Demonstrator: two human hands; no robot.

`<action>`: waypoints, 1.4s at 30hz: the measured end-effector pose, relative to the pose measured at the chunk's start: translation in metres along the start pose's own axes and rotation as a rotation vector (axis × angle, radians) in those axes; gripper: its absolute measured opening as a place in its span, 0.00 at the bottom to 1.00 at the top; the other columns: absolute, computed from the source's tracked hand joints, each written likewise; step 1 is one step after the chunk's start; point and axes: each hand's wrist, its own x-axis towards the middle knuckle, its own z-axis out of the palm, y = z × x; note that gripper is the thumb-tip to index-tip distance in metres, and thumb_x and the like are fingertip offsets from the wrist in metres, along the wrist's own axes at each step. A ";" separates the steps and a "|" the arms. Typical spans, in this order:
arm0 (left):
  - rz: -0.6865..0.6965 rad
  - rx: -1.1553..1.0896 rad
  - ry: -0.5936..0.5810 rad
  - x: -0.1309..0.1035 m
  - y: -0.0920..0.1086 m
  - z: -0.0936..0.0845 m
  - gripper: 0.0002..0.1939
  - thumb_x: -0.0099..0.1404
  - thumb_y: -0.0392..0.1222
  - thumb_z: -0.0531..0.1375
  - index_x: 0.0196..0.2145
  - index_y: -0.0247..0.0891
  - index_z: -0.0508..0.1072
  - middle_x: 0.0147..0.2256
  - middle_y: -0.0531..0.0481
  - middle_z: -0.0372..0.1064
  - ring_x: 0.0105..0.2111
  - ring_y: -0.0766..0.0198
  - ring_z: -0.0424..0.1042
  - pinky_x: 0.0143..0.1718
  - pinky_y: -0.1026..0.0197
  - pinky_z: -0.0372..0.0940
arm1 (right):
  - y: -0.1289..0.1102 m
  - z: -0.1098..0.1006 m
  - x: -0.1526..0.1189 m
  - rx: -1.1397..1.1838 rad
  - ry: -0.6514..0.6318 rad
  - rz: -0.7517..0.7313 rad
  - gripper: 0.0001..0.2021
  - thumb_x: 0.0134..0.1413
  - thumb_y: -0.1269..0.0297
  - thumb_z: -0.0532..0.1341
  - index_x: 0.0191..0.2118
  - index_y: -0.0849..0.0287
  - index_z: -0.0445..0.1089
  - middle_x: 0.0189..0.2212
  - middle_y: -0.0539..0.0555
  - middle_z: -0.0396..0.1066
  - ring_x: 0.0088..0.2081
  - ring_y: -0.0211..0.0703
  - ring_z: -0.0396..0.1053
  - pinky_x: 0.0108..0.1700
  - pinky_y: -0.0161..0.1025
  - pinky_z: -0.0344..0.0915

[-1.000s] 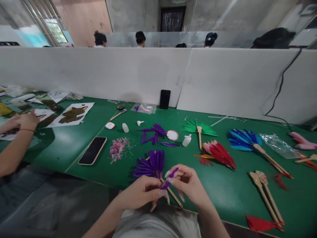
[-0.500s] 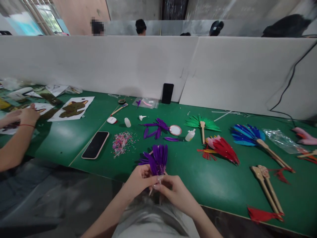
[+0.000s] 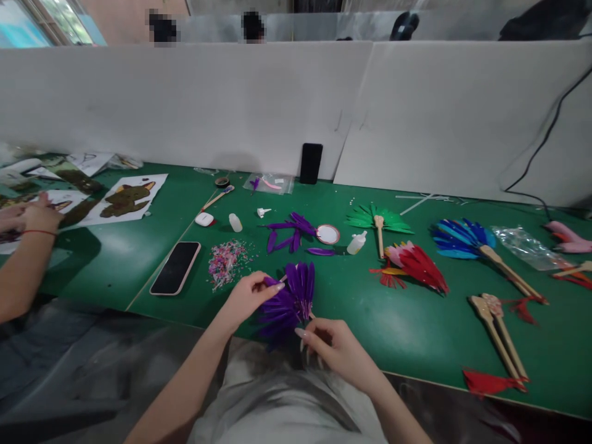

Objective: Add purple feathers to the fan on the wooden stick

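Observation:
A fan of purple feathers (image 3: 301, 287) is spread out at the table's front edge. My left hand (image 3: 247, 299) pinches a purple feather on the fan's upper left side between thumb and fingers. Closed on the base of the fan, my right hand (image 3: 335, 345) holds it from the lower right; the handle is mostly hidden. Beyond the fan lie loose purple feathers (image 3: 296, 225), a small round white disc with a reddish rim (image 3: 328, 234) and a small glue bottle (image 3: 356, 243). Scattered beads or sequins (image 3: 226, 262) lie to the left.
A phone (image 3: 176, 268) lies at left; another phone (image 3: 311, 163) leans on the white partition (image 3: 185, 105). Rightward are a green feather fan (image 3: 379, 222), red feathers (image 3: 419, 271), a blue feather fan (image 3: 462, 237) and wooden handles (image 3: 499, 339). A co-worker's hands (image 3: 39, 219) work far left.
My left hand has moved from the fan's base up and left to its feathers. The fan is now spread wider towards the left. My right hand stays at the base.

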 end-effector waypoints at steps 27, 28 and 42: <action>0.043 0.240 0.027 0.061 -0.045 0.020 0.20 0.49 0.58 0.64 0.20 0.37 0.66 0.24 0.56 0.52 0.23 0.67 0.56 0.27 0.62 0.54 | 0.058 0.008 0.020 -0.955 0.252 -0.408 0.30 0.61 0.54 0.54 0.66 0.52 0.48 0.67 0.60 0.41 0.67 0.54 0.39 0.61 0.59 0.49; 0.038 0.241 0.022 0.062 -0.045 0.019 0.20 0.48 0.58 0.64 0.20 0.37 0.67 0.24 0.56 0.52 0.23 0.67 0.56 0.27 0.62 0.54 | 0.058 0.008 0.021 -0.965 0.248 -0.406 0.30 0.61 0.53 0.53 0.66 0.53 0.48 0.67 0.60 0.41 0.67 0.54 0.39 0.61 0.59 0.49; -0.009 0.220 -0.057 0.068 -0.046 0.019 0.22 0.46 0.60 0.64 0.19 0.37 0.66 0.23 0.56 0.54 0.24 0.66 0.57 0.26 0.63 0.53 | 0.065 0.012 0.027 -1.051 0.255 -0.416 0.31 0.60 0.50 0.53 0.66 0.53 0.47 0.67 0.60 0.41 0.66 0.54 0.40 0.61 0.59 0.48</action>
